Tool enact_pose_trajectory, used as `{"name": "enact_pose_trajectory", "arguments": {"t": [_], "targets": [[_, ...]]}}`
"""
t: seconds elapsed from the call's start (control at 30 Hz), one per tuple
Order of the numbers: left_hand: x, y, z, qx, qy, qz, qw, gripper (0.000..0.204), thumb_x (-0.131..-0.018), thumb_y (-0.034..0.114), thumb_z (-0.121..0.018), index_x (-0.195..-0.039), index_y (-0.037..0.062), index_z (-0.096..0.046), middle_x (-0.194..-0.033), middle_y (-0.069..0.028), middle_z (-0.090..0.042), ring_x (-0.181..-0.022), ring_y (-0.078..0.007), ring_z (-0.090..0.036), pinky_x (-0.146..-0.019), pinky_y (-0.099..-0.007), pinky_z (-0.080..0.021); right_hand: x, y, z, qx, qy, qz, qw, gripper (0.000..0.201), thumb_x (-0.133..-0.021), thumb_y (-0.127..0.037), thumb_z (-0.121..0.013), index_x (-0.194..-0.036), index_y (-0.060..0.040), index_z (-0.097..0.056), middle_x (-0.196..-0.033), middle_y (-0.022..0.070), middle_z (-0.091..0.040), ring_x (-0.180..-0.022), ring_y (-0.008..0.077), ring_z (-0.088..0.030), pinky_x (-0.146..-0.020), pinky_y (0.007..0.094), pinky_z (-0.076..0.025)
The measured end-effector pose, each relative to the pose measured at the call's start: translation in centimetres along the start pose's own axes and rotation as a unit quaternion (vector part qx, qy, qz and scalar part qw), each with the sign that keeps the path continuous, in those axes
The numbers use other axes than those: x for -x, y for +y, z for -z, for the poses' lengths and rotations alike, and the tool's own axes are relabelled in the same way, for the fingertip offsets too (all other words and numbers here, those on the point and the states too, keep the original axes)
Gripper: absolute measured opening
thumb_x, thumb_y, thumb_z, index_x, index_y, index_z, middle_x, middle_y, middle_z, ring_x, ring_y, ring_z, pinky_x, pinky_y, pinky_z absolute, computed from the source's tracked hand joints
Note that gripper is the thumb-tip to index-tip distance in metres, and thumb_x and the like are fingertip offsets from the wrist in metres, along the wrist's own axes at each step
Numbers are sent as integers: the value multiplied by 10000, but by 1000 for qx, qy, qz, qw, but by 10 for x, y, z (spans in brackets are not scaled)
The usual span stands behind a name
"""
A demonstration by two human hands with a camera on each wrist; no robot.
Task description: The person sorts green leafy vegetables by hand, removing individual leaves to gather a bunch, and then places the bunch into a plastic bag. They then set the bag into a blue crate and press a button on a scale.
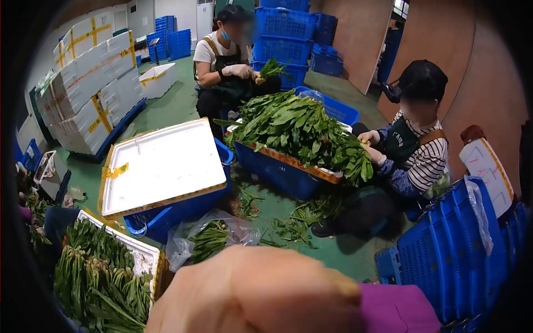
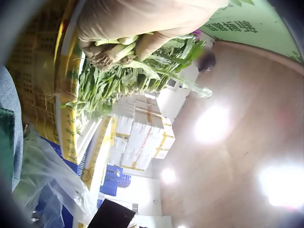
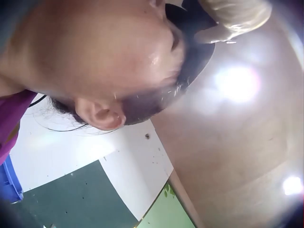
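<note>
In the left wrist view my gloved left hand [image 2: 147, 21] grips a small bunch of leafy greens [image 2: 116, 52], pale stems and roots poking out below the fingers. More greens [image 2: 123, 80] lie behind it. My right hand [image 3: 235, 16], in a thin pale glove, is raised to my head at the brim of a dark cap [image 3: 199, 61]; its fingertips overlap the brim, and I cannot tell whether they pinch it. A large blurred patch of skin beside a purple sleeve [image 1: 397, 308] covers the bottom of the head view. A foam box of greens [image 1: 105, 277] is at lower left.
A foam lid [image 1: 166, 166] lies over a blue crate [image 1: 183, 213]. Behind it, greens [image 1: 294, 122] are heaped on another crate. Two seated people [image 1: 225, 66] handle greens. Blue crates [image 1: 449, 250] stand at right; a plastic bag [image 1: 214, 233] and loose leaves [image 1: 297, 225] lie on the floor.
</note>
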State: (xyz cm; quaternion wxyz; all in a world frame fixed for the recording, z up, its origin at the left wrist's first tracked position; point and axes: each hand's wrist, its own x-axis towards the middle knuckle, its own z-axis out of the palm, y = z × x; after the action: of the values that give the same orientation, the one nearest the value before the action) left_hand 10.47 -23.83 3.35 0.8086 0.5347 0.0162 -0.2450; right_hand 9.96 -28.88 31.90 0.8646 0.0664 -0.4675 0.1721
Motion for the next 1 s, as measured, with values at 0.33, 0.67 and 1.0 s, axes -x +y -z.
{"name": "enact_pose_trajectory", "arguments": {"t": [0.33, 0.67, 1.0], "targets": [[137, -3, 161, 168, 288, -146, 931, 171, -1008, 95, -504, -1089, 42, -644, -812, -65, -637, -636, -168, -604, -543, -295, -493, 7, 39, 38, 30, 127, -33, 991, 222, -1004, -170, -497, -1041, 33, -578, -878, 109, -647, -701, 150, -635, -721, 288, -539], [177, 10, 187, 189, 587, -359, 701, 128, -877, 1, -681, -996, -30, -647, -802, -79, -666, -603, -167, -618, -527, -285, -489, 155, 195, 241, 398, 151, -554, 716, 676, -868, -244, -759, -1385, 46, -433, -1065, 63, -643, -771, 80, -572, -578, 203, -438], [181, -4, 199, 352, 480, -357, 720, 250, -913, 28, -642, -1161, 10, -610, -1053, -71, -678, -911, -210, -654, -750, -332, -523, 180, 221, 257, 301, 233, -561, 735, 340, -879, -125, -704, -1133, 55, -569, -813, 53, -649, -626, 90, -582, -544, 233, -464]]}}
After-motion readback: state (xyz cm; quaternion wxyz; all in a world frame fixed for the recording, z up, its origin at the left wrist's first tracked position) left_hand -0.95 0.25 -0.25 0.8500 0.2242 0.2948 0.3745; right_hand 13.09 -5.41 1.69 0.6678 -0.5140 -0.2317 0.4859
